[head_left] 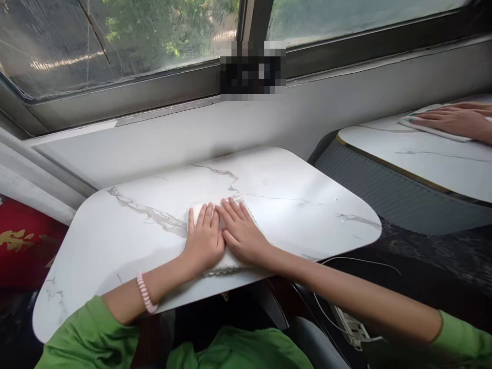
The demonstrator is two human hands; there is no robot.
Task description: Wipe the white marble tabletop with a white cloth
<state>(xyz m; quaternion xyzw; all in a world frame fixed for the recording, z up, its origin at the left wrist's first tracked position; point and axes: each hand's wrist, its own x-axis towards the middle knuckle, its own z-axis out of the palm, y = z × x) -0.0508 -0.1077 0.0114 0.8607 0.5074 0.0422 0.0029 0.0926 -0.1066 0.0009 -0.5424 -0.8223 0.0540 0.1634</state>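
**Two hands flat on one cloth: progress and count**

Two white marble-pattern tabletops with rounded corners are visible: one tabletop (292, 205) at frame centre, a second tabletop (423, 154) at the right edge. One white folded cloth with a scalloped edge (226, 264) lies at the near-centre of the central top. The left hand (203, 241) and right hand (242, 233) press it side by side, fingers extended, close together, gripping nothing. Wiping progress cannot be judged; the surface shows only its grey veining. One pink coil band (146, 293) circles the left wrist. One co-worker's hand (453, 120) rests on another cloth, upper right.
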